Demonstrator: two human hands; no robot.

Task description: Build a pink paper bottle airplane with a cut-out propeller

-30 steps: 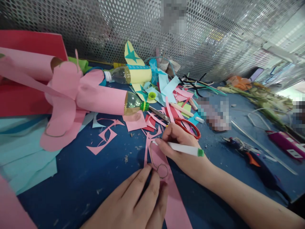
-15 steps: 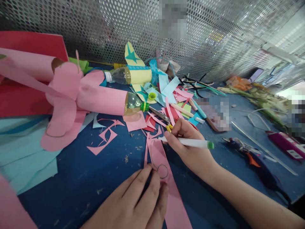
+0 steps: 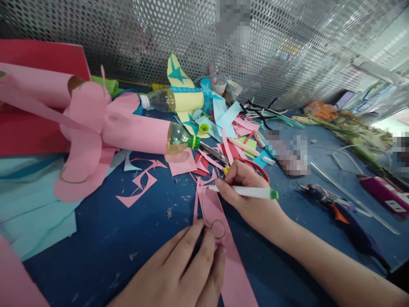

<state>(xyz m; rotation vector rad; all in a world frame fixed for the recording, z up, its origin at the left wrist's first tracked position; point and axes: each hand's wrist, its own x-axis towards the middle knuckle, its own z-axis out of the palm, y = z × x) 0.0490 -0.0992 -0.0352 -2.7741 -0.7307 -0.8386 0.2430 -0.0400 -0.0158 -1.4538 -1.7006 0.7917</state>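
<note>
From afar I see the right hand (image 3: pixel 247 187) pinching a slim pen (image 3: pixel 255 192) over the pink paper strip (image 3: pixel 234 268) (a drawn loop (image 3: pixel 218 229) marks it) on the scuffed table (image 3: pixel 102 238); the left hand (image 3: pixel 179 264) lies on it, fingers slightly apart.

From my station I have the paper strip (image 3: pixel 239 273) at bottom centre under the left hand (image 3: pixel 179 264), pen (image 3: pixel 252 192) over its far end. Beyond lie scissors (image 3: pixel 220 157), left of them a bottle (image 3: pixel 179 137); glue gun (image 3: pixel 353 226) lower right, mesh (image 3: pixel 179 30) behind.
</note>
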